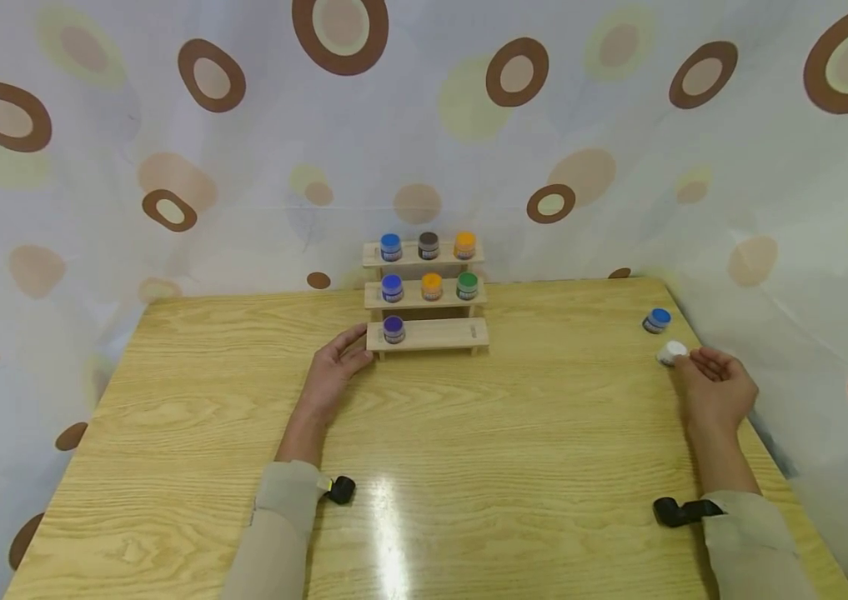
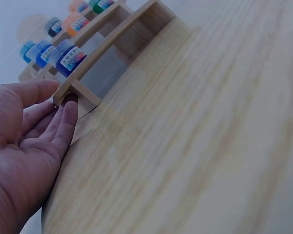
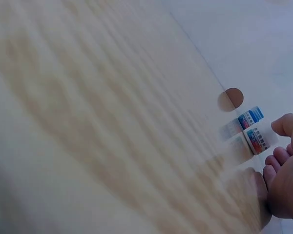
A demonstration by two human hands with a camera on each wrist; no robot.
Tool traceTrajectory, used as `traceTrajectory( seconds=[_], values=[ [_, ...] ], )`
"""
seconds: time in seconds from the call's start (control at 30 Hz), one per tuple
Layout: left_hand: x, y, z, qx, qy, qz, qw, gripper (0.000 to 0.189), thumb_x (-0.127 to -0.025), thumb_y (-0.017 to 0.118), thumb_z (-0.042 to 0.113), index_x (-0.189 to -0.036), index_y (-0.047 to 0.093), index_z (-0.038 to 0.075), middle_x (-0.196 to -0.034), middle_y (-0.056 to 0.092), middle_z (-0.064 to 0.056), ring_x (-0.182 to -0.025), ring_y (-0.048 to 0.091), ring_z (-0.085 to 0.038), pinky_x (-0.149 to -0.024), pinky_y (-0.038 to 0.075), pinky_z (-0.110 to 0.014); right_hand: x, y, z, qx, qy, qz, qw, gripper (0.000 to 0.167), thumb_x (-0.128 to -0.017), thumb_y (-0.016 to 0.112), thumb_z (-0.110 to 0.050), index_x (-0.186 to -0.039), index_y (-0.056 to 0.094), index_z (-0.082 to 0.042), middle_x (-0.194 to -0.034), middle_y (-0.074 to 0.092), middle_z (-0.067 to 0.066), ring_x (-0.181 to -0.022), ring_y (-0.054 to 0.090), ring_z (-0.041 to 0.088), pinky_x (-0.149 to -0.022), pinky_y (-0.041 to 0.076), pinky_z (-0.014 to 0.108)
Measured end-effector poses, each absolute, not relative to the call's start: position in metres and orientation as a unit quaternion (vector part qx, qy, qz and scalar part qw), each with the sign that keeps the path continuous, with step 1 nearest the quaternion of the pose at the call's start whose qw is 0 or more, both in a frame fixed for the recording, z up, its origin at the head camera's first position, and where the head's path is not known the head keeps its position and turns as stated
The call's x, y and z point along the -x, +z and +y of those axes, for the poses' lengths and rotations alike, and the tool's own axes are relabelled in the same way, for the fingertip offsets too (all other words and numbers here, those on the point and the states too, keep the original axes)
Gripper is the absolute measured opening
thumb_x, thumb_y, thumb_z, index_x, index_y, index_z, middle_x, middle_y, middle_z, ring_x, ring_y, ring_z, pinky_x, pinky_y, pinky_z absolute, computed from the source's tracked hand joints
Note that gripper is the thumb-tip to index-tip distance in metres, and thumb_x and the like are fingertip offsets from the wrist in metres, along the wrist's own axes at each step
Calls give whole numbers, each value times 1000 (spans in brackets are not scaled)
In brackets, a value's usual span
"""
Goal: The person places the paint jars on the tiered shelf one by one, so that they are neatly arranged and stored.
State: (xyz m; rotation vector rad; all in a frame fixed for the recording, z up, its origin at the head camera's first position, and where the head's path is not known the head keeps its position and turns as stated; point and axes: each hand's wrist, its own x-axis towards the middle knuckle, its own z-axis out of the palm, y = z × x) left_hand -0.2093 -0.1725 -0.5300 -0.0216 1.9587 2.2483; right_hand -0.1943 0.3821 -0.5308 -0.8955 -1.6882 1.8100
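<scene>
A three-step wooden stand (image 1: pixel 434 336) stands at the back middle of the table. My left hand (image 1: pixel 331 372) holds the left end of its lowest step, thumb at the upper edge and fingertips by the leg, as the left wrist view shows. On that step sits a purple paint jar (image 1: pixel 393 330). At the right, my right hand (image 1: pixel 719 392) is beside a white paint jar (image 1: pixel 671 353), the thumb close to its lid and the other fingers bent behind. Whether the thumb touches the jar I cannot tell. A blue-lidded paint jar (image 1: pixel 656 321) stands just beyond it.
The upper steps bear several more paint jars, among them a black one (image 1: pixel 429 245), an orange one (image 1: pixel 432 287) and a green one (image 1: pixel 467 286). A patterned curtain (image 1: pixel 258 183) hangs behind and beside the wooden table (image 1: pixel 514 467).
</scene>
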Motion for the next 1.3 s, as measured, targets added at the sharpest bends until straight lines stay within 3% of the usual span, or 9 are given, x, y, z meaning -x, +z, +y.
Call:
traceTrajectory(
  seconds=[0.17, 0.4, 0.73, 0.93, 1.3],
  values=[
    [209, -530, -173, 4, 752, 654, 80, 56, -105, 64, 4, -159, 46, 6, -161, 48, -13, -143, 53, -30, -104, 53, -22, 200, -532, 381, 320, 653, -644, 238, 47, -82, 91, -3, -125, 73, -4, -98, 71, -9, -88, 66, 3, -77, 53, 9],
    [210, -530, -174, 6, 751, 656, 77, 56, -105, 64, 4, -159, 47, 7, -161, 48, -12, -144, 53, -29, -107, 52, -24, 203, -533, 379, 296, 658, -651, 237, 45, -80, 89, 5, -121, 73, -2, -98, 70, -7, -90, 66, 5, -74, 55, 7],
    [208, -528, -174, 9, 748, 658, 82, 57, -105, 65, 5, -159, 48, 8, -160, 49, -12, -144, 53, -28, -105, 53, -22, 205, -535, 370, 266, 633, -684, 245, 40, -81, 89, 0, -118, 74, 0, -96, 70, -7, -87, 67, 4, -75, 54, 8],
    [210, -529, -173, 10, 747, 660, 78, 56, -105, 65, 5, -158, 48, 7, -160, 49, -12, -143, 53, -29, -104, 53, -21, 208, -523, 352, 235, 680, -649, 245, 45, -79, 91, 3, -120, 74, 5, -100, 73, -1, -88, 70, 8, -76, 57, 10],
    [211, -531, -173, 7, 749, 658, 75, 56, -105, 64, 3, -158, 48, 6, -161, 48, -12, -143, 53, -30, -104, 53, -21, 209, -506, 324, 151, 642, -719, 218, 42, -85, 87, 1, -124, 72, 7, -106, 73, -2, -94, 71, 5, -80, 58, 11]
  ],
)
